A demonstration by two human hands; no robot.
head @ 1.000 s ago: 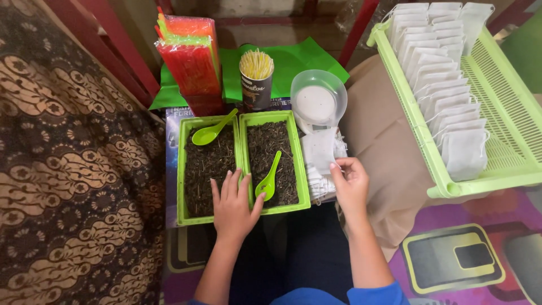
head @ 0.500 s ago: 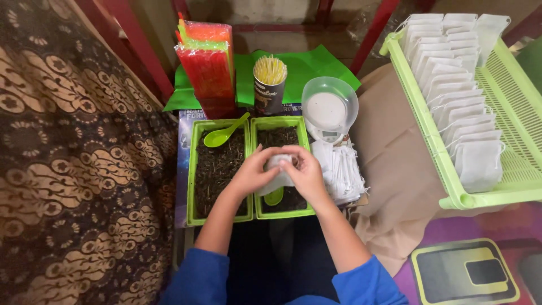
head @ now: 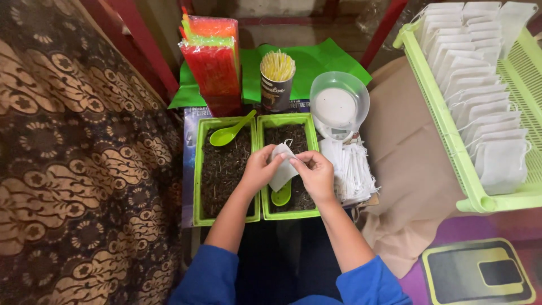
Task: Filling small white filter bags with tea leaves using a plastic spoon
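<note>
Filter bag (head: 283, 169), small, white and empty-looking, held above the right green tray (head: 289, 213) of dark loose leaf, between both hands. Left hand (head: 259, 168) pinches the bag's left edge with thumb and fingers pressed together; right hand (head: 316, 172) pinches its right edge likewise, apparently so that the mouth can be parted over the tray and any spill falls back into it. Green scoop (head: 280, 196) lies in the same tray just beneath the bag, within easy reach. Second scoop (head: 228, 134) rests in the left green tray (head: 197, 181). Stack of flat bags (head: 353, 172) lies just beside the right tray's right edge, the scale with clear bowl (head: 337, 104) at its far corner. Basket (head: 446, 135) of filled bags stands well apart to the right, leaving open room over the brown cloth (head: 403, 169) between.
</note>
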